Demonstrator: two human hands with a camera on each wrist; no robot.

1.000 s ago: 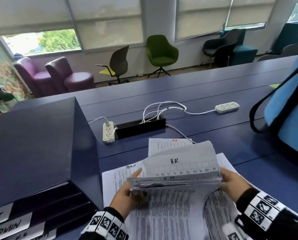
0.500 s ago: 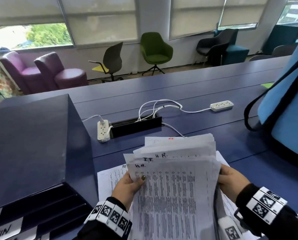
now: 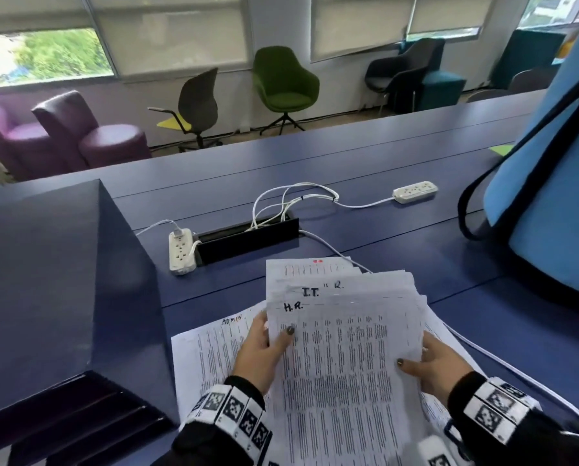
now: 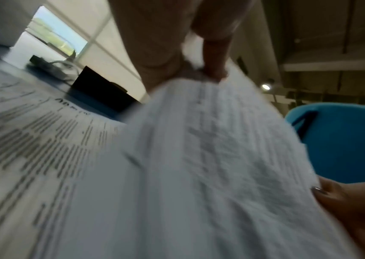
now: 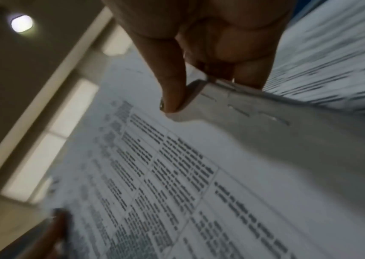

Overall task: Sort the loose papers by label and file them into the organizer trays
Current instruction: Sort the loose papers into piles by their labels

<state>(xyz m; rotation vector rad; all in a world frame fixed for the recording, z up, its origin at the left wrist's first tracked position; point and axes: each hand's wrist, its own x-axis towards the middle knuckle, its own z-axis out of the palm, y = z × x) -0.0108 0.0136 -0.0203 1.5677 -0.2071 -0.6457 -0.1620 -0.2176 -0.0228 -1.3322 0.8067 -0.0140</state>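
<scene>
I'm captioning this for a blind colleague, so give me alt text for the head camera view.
Two hands, left and right, hold a fanned stack of papers marked H.R. and I.T. above a blue desk. An ADMIN sheet lies underneath, a dark organizer stands at left, and power strips lie beyond.

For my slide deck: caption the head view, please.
Both hands, left hand and right hand, hold a fanned paper stack labelled H.R. and I.T.
</scene>
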